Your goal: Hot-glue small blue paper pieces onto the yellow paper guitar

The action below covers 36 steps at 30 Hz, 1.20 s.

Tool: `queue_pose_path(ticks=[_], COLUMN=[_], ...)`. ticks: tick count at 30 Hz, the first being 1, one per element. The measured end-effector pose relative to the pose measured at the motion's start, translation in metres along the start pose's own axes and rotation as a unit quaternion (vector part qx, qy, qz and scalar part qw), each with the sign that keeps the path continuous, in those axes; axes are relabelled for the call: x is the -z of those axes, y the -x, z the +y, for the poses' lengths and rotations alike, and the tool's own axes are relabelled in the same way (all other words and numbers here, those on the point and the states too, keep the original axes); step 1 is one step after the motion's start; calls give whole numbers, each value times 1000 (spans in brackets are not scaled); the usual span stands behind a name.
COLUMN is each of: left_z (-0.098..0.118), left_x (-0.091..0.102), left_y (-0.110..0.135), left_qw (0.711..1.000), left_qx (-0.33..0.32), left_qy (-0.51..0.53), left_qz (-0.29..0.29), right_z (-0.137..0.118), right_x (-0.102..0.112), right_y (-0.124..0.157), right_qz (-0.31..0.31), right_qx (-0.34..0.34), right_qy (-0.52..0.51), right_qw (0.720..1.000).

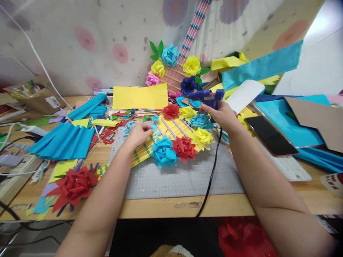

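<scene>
My right hand (pixel 223 113) is closed around a blue hot glue gun (pixel 207 97), held above the far right side of a yellow paper guitar (pixel 144 151). The gun's black cord (pixel 213 171) runs down over the table's front edge. Fingers curled together, my left hand (pixel 139 134) is over the guitar where its neck meets the body; what it pinches, if anything, is hidden. Around the guitar's body sit paper flowers, among them a blue one (pixel 164 151), a red one (pixel 184 148) and a yellow one (pixel 202 138). A big red flower (pixel 77 185) is at the neck's end.
A grey cutting mat (pixel 182 184) lies under the guitar. Behind it, a pink paper guitar (pixel 174 73) leans on the curtain. Pleated blue paper (pixel 64 141) and scraps lie left. At right are a phone (pixel 270 135), a white keyboard (pixel 292 166) and a cup (pixel 333 184).
</scene>
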State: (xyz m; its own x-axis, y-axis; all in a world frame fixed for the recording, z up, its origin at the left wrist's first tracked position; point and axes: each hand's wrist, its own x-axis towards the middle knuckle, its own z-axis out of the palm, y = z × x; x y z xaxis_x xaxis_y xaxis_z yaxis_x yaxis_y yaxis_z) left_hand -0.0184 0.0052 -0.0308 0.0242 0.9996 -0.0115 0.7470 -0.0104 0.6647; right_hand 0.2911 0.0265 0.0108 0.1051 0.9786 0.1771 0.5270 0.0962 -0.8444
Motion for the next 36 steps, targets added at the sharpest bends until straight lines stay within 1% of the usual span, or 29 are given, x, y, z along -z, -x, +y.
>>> queue_pose_path(ticks=[4,8,11,14,18,20,22,24,26,30,33,36], left_z=[9,21,25,22,15,13,13,17,24,36,41,43], left_x=[5,9,10,9,9,8,7,6,5,6,8,8], left_y=[5,12,14,13,9,7,7,9,12,18,21,23], left_qw=[1000,995,990,991,994,994,993,989,983,972,966,962], left_qx=[-11,-62,-99,-109,-81,-55,-24,5,28,58,62,59], left_qy=[-9,-63,-93,-75,-13,22,66,119,169,224,248,267], left_qz=[12,54,43,33,69,92,99,88,70,37,27,24], right_z=[-4,-5,-2,-2,-9,-12,-14,-16,-18,-24,-28,-29], right_x=[1,1,1,2,3,3,3,2,2,-1,-7,-14], right_y=[3,3,1,1,4,6,8,11,13,21,25,28], right_qz=[1,8,4,4,6,7,-6,-36,-79,-169,-187,-192], right_qx=[-8,-9,2,-1,-7,-8,-2,22,61,129,165,184], right_qy=[-14,-20,-21,-20,-29,-31,-28,-26,-19,28,79,92], right_qw=[1000,1000,1000,1000,1000,999,1000,999,995,977,965,959])
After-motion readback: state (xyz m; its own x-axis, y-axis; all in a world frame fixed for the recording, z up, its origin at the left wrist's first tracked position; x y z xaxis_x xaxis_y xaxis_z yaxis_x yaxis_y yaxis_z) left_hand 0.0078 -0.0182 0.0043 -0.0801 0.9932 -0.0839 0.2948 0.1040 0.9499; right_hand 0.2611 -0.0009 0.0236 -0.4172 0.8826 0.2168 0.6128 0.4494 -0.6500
